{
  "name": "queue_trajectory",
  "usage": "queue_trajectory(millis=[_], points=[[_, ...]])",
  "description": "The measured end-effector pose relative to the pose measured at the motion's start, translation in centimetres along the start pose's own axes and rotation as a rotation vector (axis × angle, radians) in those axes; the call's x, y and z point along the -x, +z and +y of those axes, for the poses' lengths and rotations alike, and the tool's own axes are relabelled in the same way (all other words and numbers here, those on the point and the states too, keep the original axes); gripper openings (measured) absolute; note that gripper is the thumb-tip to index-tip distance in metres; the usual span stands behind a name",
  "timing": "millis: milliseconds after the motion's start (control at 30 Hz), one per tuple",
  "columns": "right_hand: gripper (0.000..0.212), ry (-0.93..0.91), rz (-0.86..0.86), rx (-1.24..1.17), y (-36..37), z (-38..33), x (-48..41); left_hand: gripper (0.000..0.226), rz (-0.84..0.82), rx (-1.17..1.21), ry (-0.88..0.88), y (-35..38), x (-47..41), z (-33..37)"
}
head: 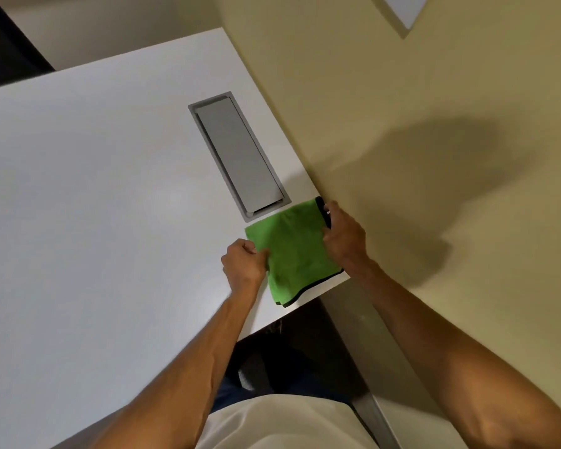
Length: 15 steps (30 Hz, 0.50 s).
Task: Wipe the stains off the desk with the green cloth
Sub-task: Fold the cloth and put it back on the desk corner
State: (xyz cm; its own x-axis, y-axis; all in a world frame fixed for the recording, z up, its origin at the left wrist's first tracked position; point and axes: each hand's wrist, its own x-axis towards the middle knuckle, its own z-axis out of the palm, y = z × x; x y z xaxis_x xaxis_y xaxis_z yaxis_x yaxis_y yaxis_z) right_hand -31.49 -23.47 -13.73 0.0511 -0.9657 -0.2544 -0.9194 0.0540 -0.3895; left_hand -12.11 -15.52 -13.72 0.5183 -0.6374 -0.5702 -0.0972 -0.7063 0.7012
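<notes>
Lying flat at the near right corner of the desk, the green cloth is a folded, soft-napped rectangle with a thin black hem showing along its near edge and at its far right corner. The left hand pinches the cloth's left edge between thumb and curled fingers. The right hand closes on the cloth's right side, fingers wrapped over the black-trimmed corner beside the wall. The desk is a smooth, matte white slab with square edges; no stains can be made out on it. Just beyond the cloth, a long grey cable hatch with rounded corners sits recessed in the top, running along the right edge. The wall is plain pale yellow, carrying a soft shadow and a white plate high up.
</notes>
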Motion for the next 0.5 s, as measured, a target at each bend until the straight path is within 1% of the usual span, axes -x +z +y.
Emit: queue_trajectory(millis=[67, 133, 200, 267, 333, 367, 433, 500], points=[[0.044, -0.017, -0.018, -0.019, -0.1, 0.4, -0.8, 0.034, -0.017, -0.022, -0.010, 0.8, -0.4, 0.0], [0.048, -0.037, -0.045, -0.003, 0.0, 0.9, -1.2, 0.058, -0.100, -0.136, 0.030, 1.1, -0.6, 0.0], [0.053, -0.070, -0.088, 0.060, 0.4, 1.5, -1.2, 0.079, -0.226, -0.326, 0.161, 1.3, -0.5, -0.5], [0.056, -0.119, -0.133, 0.091, 0.8, 1.8, -1.0, 0.093, -0.333, -0.607, 0.354, 1.5, -0.3, -1.4], [0.057, -0.189, -0.198, 0.129, 1.2, 2.0, -0.8, 0.094, -0.420, -0.904, 0.498, 1.8, -0.2, -2.6], [0.059, -0.220, -0.253, 0.157, 1.4, 2.1, -0.6, 0.091, -0.468, -0.996, 0.515, 2.0, -0.1, -3.2], [0.068, -0.247, -0.369, 0.210, 1.9, 2.2, -0.1, 0.084, -0.552, -1.055, 0.467, 2.4, 0.2, -4.2], [0.078, -0.247, -0.455, 0.231, 2.3, 2.5, 0.5, 0.084, -0.613, -1.010, 0.389, 2.6, 0.6, -5.1]])
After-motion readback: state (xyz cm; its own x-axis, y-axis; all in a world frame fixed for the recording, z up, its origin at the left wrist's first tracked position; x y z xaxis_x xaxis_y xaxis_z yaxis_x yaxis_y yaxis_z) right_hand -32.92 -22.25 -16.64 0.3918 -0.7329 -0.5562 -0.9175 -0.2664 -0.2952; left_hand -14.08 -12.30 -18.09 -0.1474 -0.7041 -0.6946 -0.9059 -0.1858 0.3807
